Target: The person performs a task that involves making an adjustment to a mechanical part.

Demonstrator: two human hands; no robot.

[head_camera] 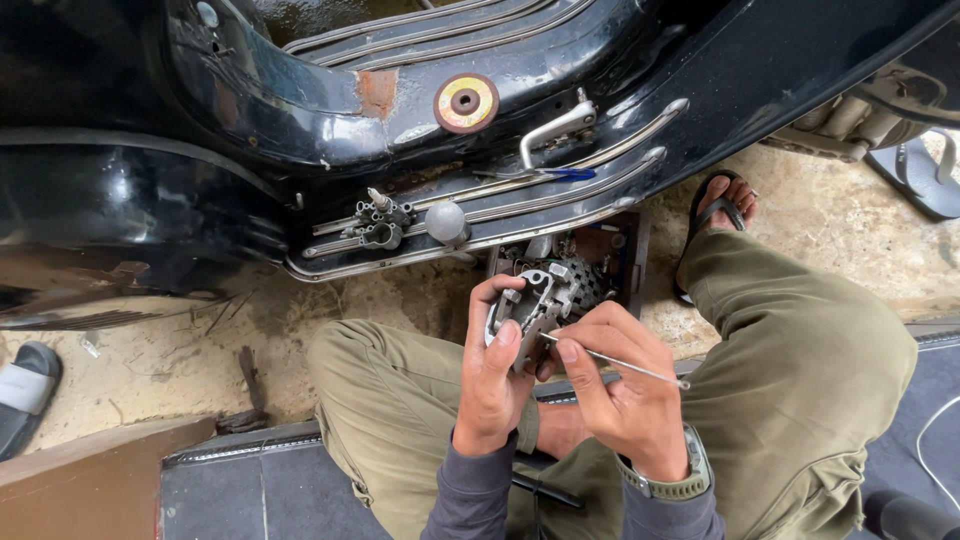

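Now | left hand (492, 385) grip clamped on metal part (530, 305) | right hand (622, 395) pinching thin rod (620, 365), tip touching part

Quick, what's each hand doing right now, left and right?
Left hand: closed around a grey metal engine part.
Right hand: pinching a thin metal rod, its tip at the part.
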